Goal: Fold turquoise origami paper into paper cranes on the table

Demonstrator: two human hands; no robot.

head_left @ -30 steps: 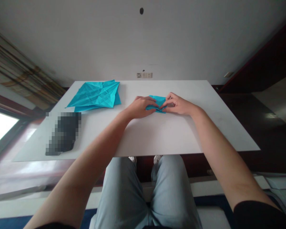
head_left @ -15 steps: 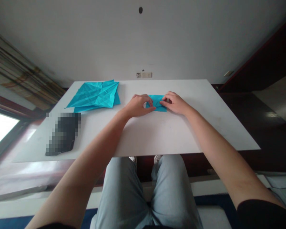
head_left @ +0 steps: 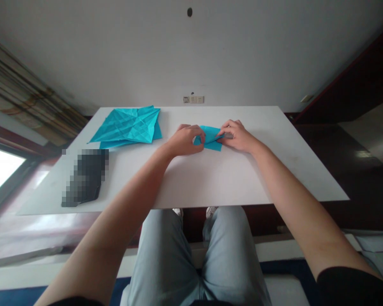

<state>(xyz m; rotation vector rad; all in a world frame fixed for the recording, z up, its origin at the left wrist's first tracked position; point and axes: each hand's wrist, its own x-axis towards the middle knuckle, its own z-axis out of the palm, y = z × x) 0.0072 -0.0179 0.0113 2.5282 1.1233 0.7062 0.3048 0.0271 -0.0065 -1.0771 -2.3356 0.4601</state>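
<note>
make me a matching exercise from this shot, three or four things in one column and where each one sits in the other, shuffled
Things:
1. small folded blue paper piece
2. large creased blue paper sheets
3. dark pixelated object
4. white wall socket strip

Places:
A. near left part of the white table
B. on the wall beyond the table's far edge
C. pinched between the left hand and right hand
D. far left corner of the table

Pairs: 1-C, 2-D, 3-A, 4-B
</note>
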